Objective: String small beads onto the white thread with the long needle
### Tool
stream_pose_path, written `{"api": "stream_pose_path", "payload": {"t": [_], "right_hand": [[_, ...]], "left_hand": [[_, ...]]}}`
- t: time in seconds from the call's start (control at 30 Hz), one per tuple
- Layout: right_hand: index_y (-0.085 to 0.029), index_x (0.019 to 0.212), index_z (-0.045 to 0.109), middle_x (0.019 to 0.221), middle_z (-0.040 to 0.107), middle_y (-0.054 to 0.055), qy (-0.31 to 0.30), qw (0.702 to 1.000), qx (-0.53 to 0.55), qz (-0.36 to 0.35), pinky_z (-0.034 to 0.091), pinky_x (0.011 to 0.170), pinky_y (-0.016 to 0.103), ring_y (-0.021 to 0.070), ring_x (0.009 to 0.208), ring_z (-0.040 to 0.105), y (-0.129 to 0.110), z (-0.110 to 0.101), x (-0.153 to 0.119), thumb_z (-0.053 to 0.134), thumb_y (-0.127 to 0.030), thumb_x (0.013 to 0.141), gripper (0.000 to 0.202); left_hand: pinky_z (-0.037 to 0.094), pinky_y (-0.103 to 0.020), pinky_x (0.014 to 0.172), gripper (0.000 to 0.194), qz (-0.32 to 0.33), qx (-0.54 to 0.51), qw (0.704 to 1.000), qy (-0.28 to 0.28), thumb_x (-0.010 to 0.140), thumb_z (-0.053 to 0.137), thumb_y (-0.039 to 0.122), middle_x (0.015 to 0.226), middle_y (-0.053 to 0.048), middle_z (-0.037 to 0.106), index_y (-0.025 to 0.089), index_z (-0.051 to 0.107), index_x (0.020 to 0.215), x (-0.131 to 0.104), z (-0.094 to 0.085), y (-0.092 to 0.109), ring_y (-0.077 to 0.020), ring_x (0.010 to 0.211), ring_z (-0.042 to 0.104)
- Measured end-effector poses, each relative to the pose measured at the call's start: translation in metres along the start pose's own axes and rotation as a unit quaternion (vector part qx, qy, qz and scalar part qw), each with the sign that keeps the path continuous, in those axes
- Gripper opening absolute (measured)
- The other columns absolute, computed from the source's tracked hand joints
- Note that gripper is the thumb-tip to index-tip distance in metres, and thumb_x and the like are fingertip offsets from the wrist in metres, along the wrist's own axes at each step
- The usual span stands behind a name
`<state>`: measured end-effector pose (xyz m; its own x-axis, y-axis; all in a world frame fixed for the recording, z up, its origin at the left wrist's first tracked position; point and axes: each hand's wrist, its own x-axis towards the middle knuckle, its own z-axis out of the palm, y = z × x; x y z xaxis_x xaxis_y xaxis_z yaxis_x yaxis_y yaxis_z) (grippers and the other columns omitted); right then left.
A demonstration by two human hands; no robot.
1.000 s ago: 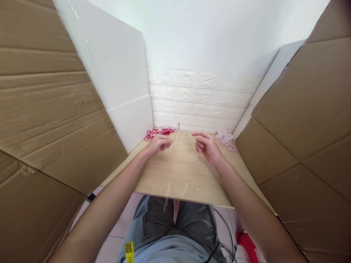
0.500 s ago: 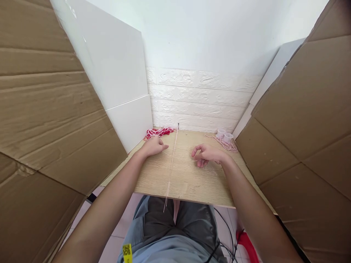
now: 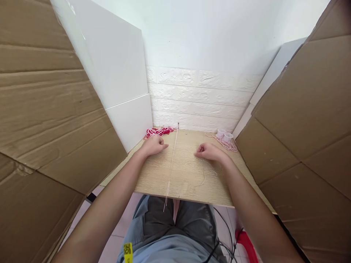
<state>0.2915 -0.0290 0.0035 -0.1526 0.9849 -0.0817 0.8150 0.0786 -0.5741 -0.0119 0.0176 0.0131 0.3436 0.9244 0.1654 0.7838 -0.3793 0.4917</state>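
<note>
A pale pink cord (image 3: 173, 155) runs down the wooden tabletop from a small dark hook (image 3: 178, 124) at the wall. Clear tape (image 3: 168, 186) holds it near the front edge, where its loose ends hang over. Left of this cord, my left hand (image 3: 154, 145) is closed in a pinch, thumb and forefinger pressed on a thin thread that is barely visible. On the other side my right hand (image 3: 210, 151) pinches a thin pale thread (image 3: 204, 170), whose slack tail curls down onto the tabletop. Neither hand touches the taut cord.
Red and pink-white yarn (image 3: 160, 132) lies in a heap at the back left. Pink twisted cord (image 3: 226, 143) and small clear cups (image 3: 227, 137) are at the back right. Cardboard panels (image 3: 307, 146) flank both sides. Black cables (image 3: 231, 233) and a red object (image 3: 245, 244) are below.
My right hand's fingers, spread and curled before, have come together into a pinch, and the hand has risen slightly. The thread's tail now droops below it. My left hand has hardly moved.
</note>
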Motion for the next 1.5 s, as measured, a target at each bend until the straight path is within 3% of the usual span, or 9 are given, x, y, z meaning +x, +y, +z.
{"api": "stream_pose_path", "payload": {"t": [0.13,0.27,0.43,0.6,0.77,1.0,1.17,1.33,1.5], "right_hand": [[-0.017,0.069,0.067,0.064,0.065,0.002,-0.035,0.999,0.002,0.009,0.033,0.05,0.024,0.0131,0.054,0.053,0.004,0.009,0.005,0.065,-0.026,0.07,0.009],[-0.016,0.068,0.064,0.069,0.066,0.003,0.047,0.998,0.03,-0.004,0.035,0.055,0.024,0.0141,0.061,0.056,0.002,0.011,0.009,0.064,-0.021,0.071,0.005],[-0.016,0.085,0.063,0.076,0.063,0.002,0.148,0.957,0.236,-0.077,0.039,0.061,0.025,0.0129,0.066,0.055,-0.012,0.009,0.009,0.065,-0.024,0.072,0.015],[-0.017,0.085,0.066,0.075,0.062,0.0,0.061,0.886,0.446,-0.11,0.036,0.055,0.024,0.009,0.058,0.048,-0.031,0.013,0.002,0.076,-0.03,0.065,0.026],[-0.017,0.081,0.07,0.083,0.068,0.001,-0.01,0.817,0.569,-0.094,0.039,0.056,0.023,0.0067,0.058,0.05,-0.043,0.02,-0.001,0.083,-0.024,0.059,0.026],[-0.017,0.083,0.066,0.083,0.067,0.001,0.03,0.751,0.657,-0.063,0.051,0.064,0.022,0.0122,0.072,0.066,-0.041,0.016,-0.001,0.084,-0.014,0.06,0.029],[-0.019,0.088,0.061,0.077,0.066,0.0,0.066,0.715,0.695,-0.039,0.058,0.08,0.028,0.0169,0.082,0.071,-0.026,0.014,0.008,0.078,-0.009,0.067,0.029],[-0.021,0.091,0.057,0.08,0.068,0.003,0.097,0.717,0.69,-0.024,0.058,0.09,0.037,0.0213,0.094,0.071,-0.013,0.018,0.018,0.074,-0.009,0.07,0.029],[-0.021,0.089,0.058,0.087,0.067,0.006,0.134,0.759,0.636,-0.029,0.055,0.096,0.04,0.0234,0.102,0.068,-0.008,0.024,0.024,0.077,-0.017,0.069,0.028]], "left_hand": [[0.023,-0.027,0.052,0.04,0.027,-0.033,0.999,0.026,0.075,0.06,0.047,0.051,0.003,0.044,0.019,0.048,0.05,-0.002,0.005,0.009,-0.0119,0.051,0.039],[0.025,-0.025,0.051,0.037,0.075,-0.108,0.991,0.033,0.076,0.063,0.044,0.051,0.003,0.045,0.016,0.053,0.054,-0.005,0.009,0.024,-0.0102,0.052,0.039],[0.037,-0.023,0.049,0.034,0.1,-0.272,0.95,-0.12,0.077,0.067,0.048,0.071,-0.003,0.064,0.013,0.069,0.078,-0.013,0.005,0.041,-0.0109,0.056,0.053],[0.051,-0.026,0.057,0.039,0.123,-0.338,0.895,-0.263,0.078,0.07,0.045,0.132,-0.015,0.059,0.018,0.074,0.106,-0.021,0.002,0.051,-0.0116,0.066,0.064],[0.053,-0.025,0.058,0.05,0.128,-0.341,0.874,-0.321,0.076,0.074,0.041,0.142,-0.016,0.052,0.023,0.068,0.122,-0.024,0.006,0.059,-0.013,0.071,0.067],[0.051,-0.024,0.06,0.047,0.109,-0.344,0.888,-0.286,0.079,0.071,0.043,0.087,-0.009,0.072,0.017,0.069,0.118,-0.023,0.005,0.06,-0.0164,0.075,0.066],[0.045,-0.021,0.055,0.04,0.099,-0.359,0.901,-0.223,0.079,0.07,0.039,0.092,-0.009,0.072,0.017,0.072,0.112,-0.018,0.003,0.051,-0.0132,0.072,0.062],[0.04,-0.021,0.053,0.037,0.1,-0.395,0.897,-0.174,0.077,0.07,0.037,0.112,-0.013,0.07,0.015,0.074,0.106,-0.015,0.0,0.046,-0.0121,0.075,0.057],[0.044,-0.025,0.066,0.03,0.115,-0.43,0.882,-0.153,0.077,0.071,0.033,0.108,-0.014,0.073,0.015,0.077,0.101,-0.014,-0.003,0.042,-0.0174,0.09,0.061]]}}
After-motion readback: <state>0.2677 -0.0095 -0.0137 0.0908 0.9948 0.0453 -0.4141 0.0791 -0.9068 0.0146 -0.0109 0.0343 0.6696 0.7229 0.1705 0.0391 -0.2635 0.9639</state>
